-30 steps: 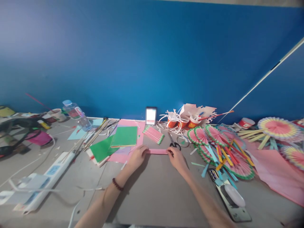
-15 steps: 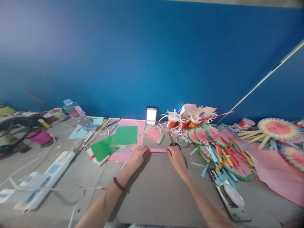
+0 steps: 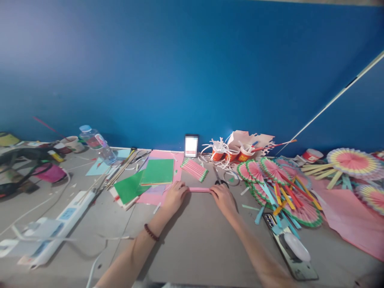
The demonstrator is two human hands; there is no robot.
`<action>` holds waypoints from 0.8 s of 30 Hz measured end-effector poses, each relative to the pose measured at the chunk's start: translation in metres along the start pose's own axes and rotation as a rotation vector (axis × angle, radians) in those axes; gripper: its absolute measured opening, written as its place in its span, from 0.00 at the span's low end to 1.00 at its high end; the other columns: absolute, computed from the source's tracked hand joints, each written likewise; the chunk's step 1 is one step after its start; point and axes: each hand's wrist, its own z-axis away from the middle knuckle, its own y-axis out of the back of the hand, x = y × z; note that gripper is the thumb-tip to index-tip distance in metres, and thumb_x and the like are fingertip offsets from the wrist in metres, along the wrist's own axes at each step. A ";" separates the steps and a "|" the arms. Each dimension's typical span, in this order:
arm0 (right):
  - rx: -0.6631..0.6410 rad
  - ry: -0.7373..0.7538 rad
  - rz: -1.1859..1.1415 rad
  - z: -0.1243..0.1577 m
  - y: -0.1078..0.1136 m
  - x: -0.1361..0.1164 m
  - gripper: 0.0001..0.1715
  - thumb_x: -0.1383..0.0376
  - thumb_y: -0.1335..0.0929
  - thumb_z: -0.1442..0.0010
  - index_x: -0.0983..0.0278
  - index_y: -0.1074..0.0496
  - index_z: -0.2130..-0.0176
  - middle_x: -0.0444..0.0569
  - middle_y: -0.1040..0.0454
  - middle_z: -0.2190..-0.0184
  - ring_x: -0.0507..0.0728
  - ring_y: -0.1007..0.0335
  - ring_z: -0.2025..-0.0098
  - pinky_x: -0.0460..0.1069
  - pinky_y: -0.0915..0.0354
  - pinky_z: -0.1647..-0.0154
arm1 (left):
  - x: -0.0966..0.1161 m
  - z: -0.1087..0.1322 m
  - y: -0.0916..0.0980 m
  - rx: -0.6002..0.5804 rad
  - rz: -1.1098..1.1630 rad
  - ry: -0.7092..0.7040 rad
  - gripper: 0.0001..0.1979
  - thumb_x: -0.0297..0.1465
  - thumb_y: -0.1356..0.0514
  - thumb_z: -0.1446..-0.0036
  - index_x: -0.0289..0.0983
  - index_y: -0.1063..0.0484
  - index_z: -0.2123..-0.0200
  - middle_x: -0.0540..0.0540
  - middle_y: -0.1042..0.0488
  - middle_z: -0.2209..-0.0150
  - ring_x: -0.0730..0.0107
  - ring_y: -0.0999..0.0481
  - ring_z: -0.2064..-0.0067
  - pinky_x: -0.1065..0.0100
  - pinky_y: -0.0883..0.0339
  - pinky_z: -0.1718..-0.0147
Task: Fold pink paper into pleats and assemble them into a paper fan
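Note:
A narrow folded pink paper strip [image 3: 199,189] lies flat on the grey table [image 3: 195,244], held at both ends. My left hand [image 3: 175,195] pinches its left end, fingers closed on it; a bead bracelet sits on that wrist. My right hand [image 3: 222,197] presses and pinches the right end. Just beyond the strip lie black scissors [image 3: 220,181] and a bundle of folded pink-and-green strips [image 3: 194,169]. Green paper sheets [image 3: 157,172] rest on pink paper to the left of my left hand.
Several finished pink-and-green paper fans [image 3: 279,184] are heaped at the right, with a phone [image 3: 290,245] in front of them. Red paper cups [image 3: 231,153] stand by the blue wall. A power strip [image 3: 57,224], a water bottle [image 3: 97,143] and sticks lie at the left.
Both hands have slid a little away from me with the pink strip, and the visible part of the strip between them has become shorter and narrower.

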 end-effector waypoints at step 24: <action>-0.058 0.010 0.197 0.006 -0.001 -0.011 0.11 0.74 0.36 0.39 0.63 0.26 0.65 0.49 0.27 0.67 0.56 0.35 0.61 0.50 0.42 0.59 | 0.005 0.003 0.011 -0.228 -0.180 -0.017 0.15 0.16 0.49 0.46 0.39 0.29 0.64 0.43 0.28 0.62 0.60 0.32 0.59 0.61 0.37 0.59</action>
